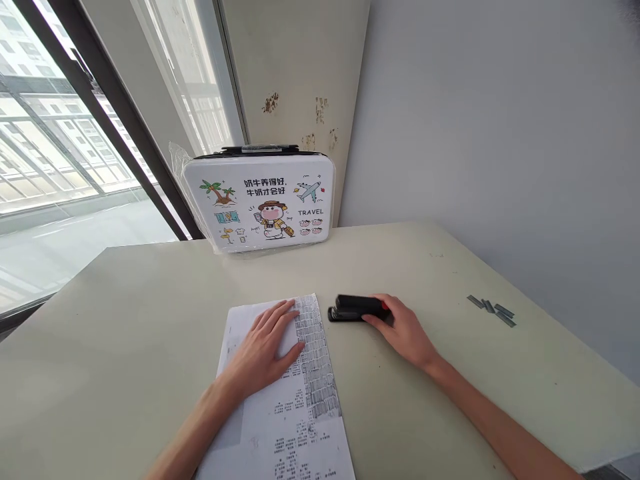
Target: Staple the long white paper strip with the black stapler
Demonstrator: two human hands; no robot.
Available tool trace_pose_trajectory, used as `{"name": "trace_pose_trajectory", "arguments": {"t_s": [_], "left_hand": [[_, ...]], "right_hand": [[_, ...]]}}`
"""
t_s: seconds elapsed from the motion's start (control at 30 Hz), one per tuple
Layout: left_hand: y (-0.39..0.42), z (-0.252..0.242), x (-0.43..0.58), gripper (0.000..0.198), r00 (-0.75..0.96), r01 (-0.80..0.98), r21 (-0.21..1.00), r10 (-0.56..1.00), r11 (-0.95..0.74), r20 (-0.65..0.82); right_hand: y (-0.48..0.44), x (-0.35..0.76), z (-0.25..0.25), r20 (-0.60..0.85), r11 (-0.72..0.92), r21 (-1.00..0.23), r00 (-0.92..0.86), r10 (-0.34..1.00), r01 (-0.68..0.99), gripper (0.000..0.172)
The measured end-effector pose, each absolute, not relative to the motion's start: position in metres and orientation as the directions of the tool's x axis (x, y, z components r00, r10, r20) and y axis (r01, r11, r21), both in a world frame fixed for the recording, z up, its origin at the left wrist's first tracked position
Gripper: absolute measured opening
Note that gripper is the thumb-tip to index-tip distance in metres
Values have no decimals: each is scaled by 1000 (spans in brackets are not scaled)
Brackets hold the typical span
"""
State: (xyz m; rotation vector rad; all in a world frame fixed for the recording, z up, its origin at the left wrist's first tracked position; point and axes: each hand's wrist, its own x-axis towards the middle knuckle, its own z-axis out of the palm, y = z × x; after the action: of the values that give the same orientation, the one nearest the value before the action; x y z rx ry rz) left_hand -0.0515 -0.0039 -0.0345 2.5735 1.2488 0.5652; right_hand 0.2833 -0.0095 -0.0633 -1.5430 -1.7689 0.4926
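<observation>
My left hand (270,343) lies flat on a sheaf of printed paper (295,427), its fingers stretched toward the upper edge. Dense rows of dark marks run down the paper's right side. Just right of the paper, my right hand (403,330) grips a black stapler (357,308) by its rear end, where a bit of red shows. The stapler's front points left toward the paper's upper right corner, with a small gap between them. How many sheets lie in the sheaf I cannot tell.
Several strips of grey staples (493,309) lie on the pale table (425,413) at the right. A white case (260,200) with cartoon prints and a clear plastic wrap stands upright at the back. Behind it are a grey wall (490,120) and a window (65,133) at left.
</observation>
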Motion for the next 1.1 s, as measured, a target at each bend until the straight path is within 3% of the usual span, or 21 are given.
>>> {"name": "trace_pose_trajectory", "arguments": {"t_s": [0.23, 0.4, 0.53, 0.67, 0.73, 0.8, 0.87, 0.97, 1.1], "left_hand": [[-11, -33, -43, 51, 598, 691, 311, 758, -652, 260], [-13, -34, -39, 51, 608, 689, 299, 751, -660, 256], [-11, -36, -41, 51, 601, 695, 294, 754, -656, 263], [-10, -35, -42, 51, 609, 694, 289, 752, -659, 253], [-11, -33, -41, 50, 611, 685, 304, 750, -662, 254], [-9, -28, -42, 50, 603, 678, 336, 756, -654, 254], [-5, -22, -48, 46, 564, 684, 378, 781, -624, 268], [8, -16, -66, 35, 434, 727, 432, 844, -534, 313], [25, -18, -89, 32, 93, 769, 581, 945, -268, 313]], "right_hand": [[88, 192, -64, 385, 356, -682, -99, 917, 639, 31], [115, 126, -57, 407, 454, -643, -228, 885, 616, 34], [107, 159, -45, 438, 508, -606, -277, 855, 612, 45], [57, 298, -52, 506, 326, -587, 21, 863, 741, 60], [21, 378, -65, 541, -15, -500, 326, 775, 866, 70], [-11, 444, -80, 468, -301, -466, 520, 714, 832, 84], [-30, 485, -92, 327, -464, -488, 647, 689, 740, 90], [-23, 494, -97, 258, -458, -504, 634, 729, 732, 88], [35, 431, -94, 264, -245, -533, 435, 861, 810, 70]]}}
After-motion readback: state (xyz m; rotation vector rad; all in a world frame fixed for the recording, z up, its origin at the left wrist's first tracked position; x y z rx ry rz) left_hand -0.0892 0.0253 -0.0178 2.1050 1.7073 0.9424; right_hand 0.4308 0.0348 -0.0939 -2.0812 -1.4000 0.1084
